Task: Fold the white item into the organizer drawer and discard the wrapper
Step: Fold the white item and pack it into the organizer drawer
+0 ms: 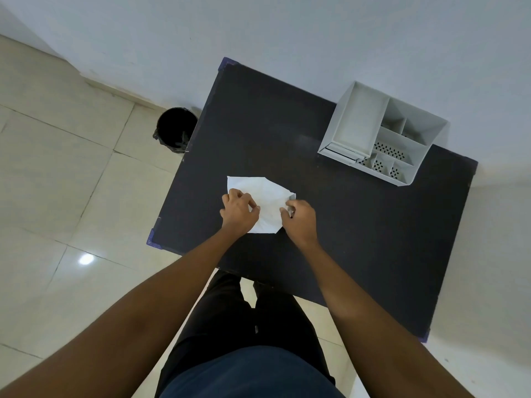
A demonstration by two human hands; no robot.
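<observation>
A crumpled white item (265, 196) lies flat on the dark table (359, 225), near its left half. My left hand (238, 209) rests on the item's left side with fingers pinching its surface. My right hand (298, 218) pinches the item's right edge, where a small corner is lifted. The white organizer (382, 133) stands at the table's far right, with a drawer front (340, 153) at its lower left and several open compartments on top. I cannot tell a separate wrapper apart from the white item.
A black bin (176, 129) with a dark liner stands on the tiled floor beside the table's far left edge. A pale wall runs behind the table. My legs are against the near table edge.
</observation>
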